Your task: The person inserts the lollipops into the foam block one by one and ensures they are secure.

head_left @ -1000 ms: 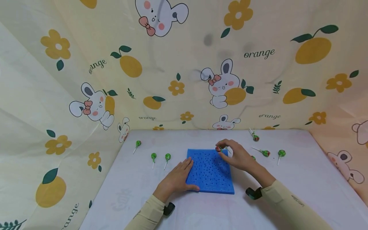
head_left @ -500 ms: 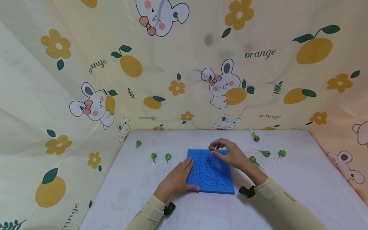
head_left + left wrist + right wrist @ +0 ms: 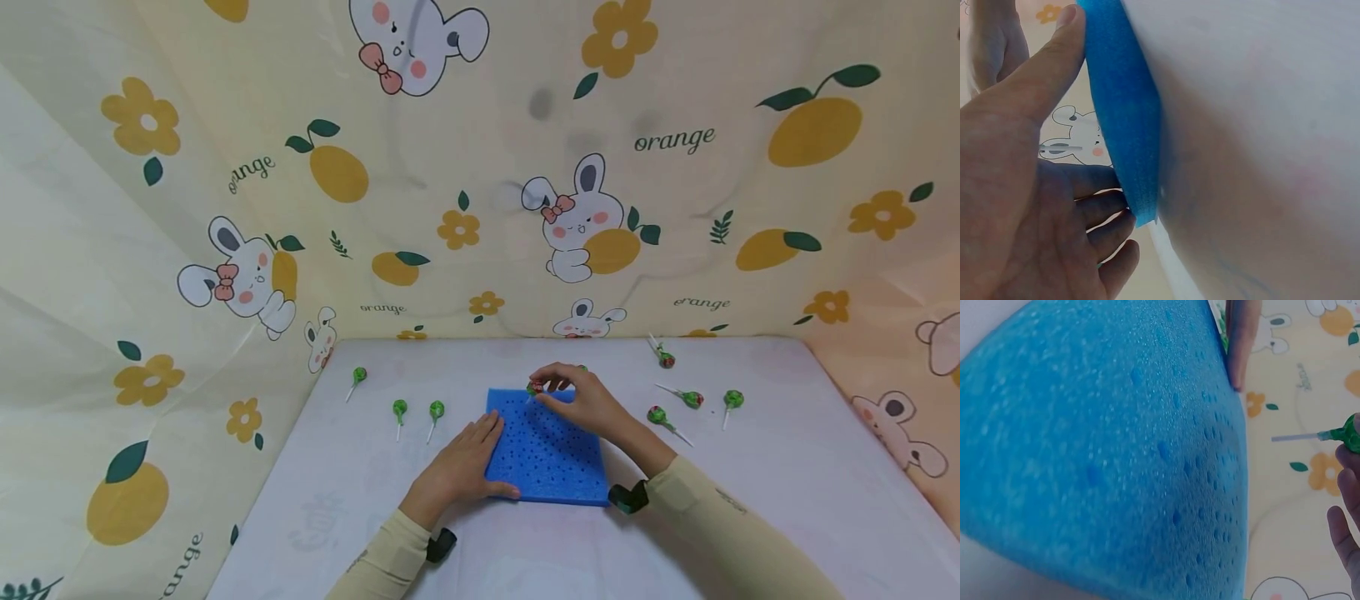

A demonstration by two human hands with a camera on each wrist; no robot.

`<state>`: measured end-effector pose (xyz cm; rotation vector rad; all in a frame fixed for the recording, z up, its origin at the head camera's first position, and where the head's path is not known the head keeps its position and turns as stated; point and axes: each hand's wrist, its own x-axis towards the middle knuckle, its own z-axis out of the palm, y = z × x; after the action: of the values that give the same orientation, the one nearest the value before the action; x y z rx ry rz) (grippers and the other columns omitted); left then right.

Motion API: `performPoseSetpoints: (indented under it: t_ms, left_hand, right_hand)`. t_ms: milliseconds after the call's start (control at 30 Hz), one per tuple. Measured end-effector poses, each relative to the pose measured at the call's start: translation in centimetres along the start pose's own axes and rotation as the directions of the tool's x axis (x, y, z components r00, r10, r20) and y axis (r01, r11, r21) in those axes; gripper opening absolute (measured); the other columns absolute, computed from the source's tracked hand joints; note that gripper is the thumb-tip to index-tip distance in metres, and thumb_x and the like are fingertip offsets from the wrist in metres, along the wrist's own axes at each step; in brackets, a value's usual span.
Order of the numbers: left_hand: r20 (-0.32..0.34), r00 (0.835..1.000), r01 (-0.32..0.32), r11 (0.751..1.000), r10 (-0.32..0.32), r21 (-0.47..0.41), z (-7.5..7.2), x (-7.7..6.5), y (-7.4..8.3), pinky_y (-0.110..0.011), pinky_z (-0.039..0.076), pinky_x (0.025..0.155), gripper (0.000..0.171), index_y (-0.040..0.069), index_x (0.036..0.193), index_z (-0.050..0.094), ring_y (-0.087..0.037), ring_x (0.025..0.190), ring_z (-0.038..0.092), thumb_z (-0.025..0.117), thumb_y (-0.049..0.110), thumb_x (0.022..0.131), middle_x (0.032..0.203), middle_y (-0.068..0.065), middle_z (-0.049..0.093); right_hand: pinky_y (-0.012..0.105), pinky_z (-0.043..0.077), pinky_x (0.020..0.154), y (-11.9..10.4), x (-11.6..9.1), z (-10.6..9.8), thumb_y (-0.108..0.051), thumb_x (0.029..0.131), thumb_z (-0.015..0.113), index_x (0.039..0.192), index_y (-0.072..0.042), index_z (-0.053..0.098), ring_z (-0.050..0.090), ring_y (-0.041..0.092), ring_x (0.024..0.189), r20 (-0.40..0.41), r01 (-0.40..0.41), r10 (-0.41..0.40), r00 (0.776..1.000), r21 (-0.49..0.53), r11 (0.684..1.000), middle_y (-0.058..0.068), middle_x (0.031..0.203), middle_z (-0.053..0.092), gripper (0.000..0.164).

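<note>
A blue foam slab, pitted with small holes, lies on the table. My left hand rests along its left side, fingers extended on the side edge and thumb at the front edge; the left wrist view has this thumb and the fingertips against the foam. Over the slab's back part, my right hand pinches a lollipop in a green and red wrapper between thumb and fingers. Its white stick shows bare in the right wrist view, apart from the foam surface.
Left of the slab lie three green lollipops, one of them nearest it. Several more, such as this lollipop, are scattered to the right. Another lollipop is partly hidden behind my right hand. A patterned cloth hangs behind the table.
My right hand has moved left over the back of the slab, carrying the lollipop; a lollipop on the right is uncovered. My left hand has stayed in place.
</note>
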<state>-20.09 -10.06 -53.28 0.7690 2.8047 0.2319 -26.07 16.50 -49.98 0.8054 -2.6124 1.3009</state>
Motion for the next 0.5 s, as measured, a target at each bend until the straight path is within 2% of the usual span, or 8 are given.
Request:
performPoseSetpoints:
  t_ms: [133, 500]
  left_hand:
    - [0.0, 1.0, 0.001, 1.0, -0.001, 0.003, 0.0, 0.0, 0.0, -0.042, 0.023, 0.134, 0.122, 0.005, 0.171, 0.024, -0.027, 0.166, 0.019, 0.075, 0.076, 0.085, 0.179, -0.012, 0.018]
    - [-0.001, 1.0, -0.001, 1.0, 0.001, -0.004, -0.1, 0.0, 0.1, -0.042, 0.023, 0.134, 0.122, 0.005, 0.171, 0.024, -0.027, 0.166, 0.019, 0.075, 0.075, 0.086, 0.179, -0.012, 0.018]
  right_hand:
    - [0.06, 0.059, 0.095, -0.2, 0.4, 0.4, -0.015, 0.1, 0.08, 0.131, -0.008, 0.073, 0.07, 0.024, 0.103, 0.023, -0.007, 0.007, 1.0, 0.019, 1.0, 0.001, 0.12, 0.077, 0.033]
    - [0.05, 0.061, 0.095, 0.2, 1.2, 1.3, -0.02, 0.101, 0.078, 0.132, -0.007, 0.072, 0.07, 0.019, 0.102, 0.057, -0.033, 0.033, 0.998, -0.009, 0.999, 0.001, 0.121, 0.077, 0.034]
